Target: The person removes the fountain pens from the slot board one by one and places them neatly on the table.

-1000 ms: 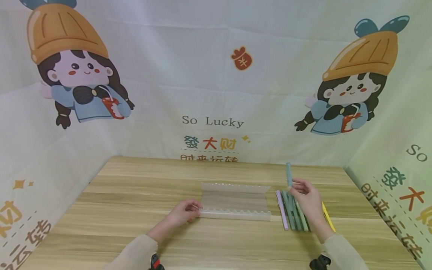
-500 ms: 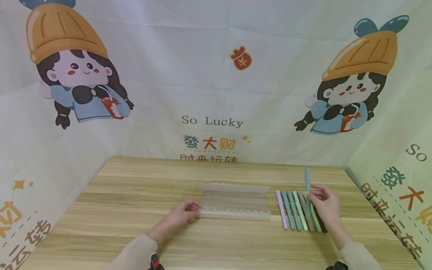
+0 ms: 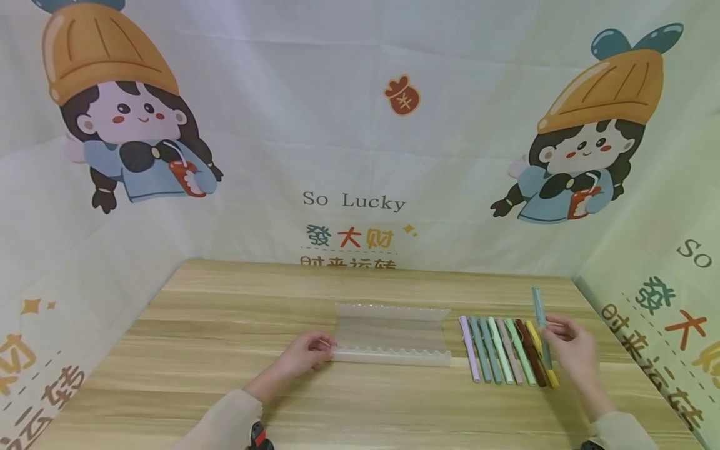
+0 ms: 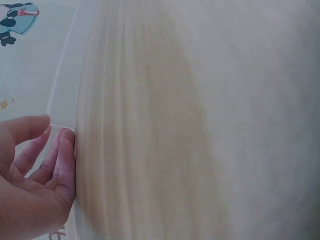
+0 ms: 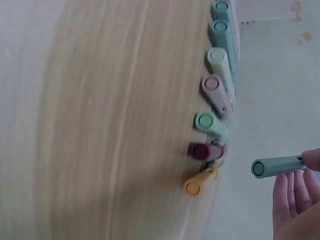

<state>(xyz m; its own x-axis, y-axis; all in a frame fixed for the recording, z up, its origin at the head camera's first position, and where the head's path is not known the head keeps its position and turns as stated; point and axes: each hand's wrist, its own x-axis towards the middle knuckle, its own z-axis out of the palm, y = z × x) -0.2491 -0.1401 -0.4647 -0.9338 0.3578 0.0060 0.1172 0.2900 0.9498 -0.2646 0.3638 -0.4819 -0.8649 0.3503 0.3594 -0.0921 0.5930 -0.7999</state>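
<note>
In the head view, my right hand (image 3: pixel 575 351) pinches a blue-teal pen (image 3: pixel 538 306) between thumb and fingers, held above the right end of a row of pens. The right wrist view shows the same pen's round end (image 5: pixel 258 169) turned to the camera. Beneath it lies a yellow pen (image 3: pixel 553 379), beside a dark brown pen (image 3: pixel 531 356). My left hand (image 3: pixel 306 351) pinches the left end of a clear plastic pen case (image 3: pixel 394 358), which lies opened flat. Most of that case is out of the left wrist view, where thumb and fingertips meet its edge.
Left of the brown pen the row has green (image 3: pixel 520 352), greyish pink (image 3: pixel 509 352), pale green (image 3: pixel 500 350), two blue-teal (image 3: pixel 485 350) and lilac (image 3: pixel 469 350) pens. A printed cloth (image 3: pixel 349 150) hangs behind the wooden table (image 3: pixel 236 312).
My right hand has carried the blue-teal pen rightward across the row, from above its left part to above the yellow pen at its right end. My left hand has kept its place.
</note>
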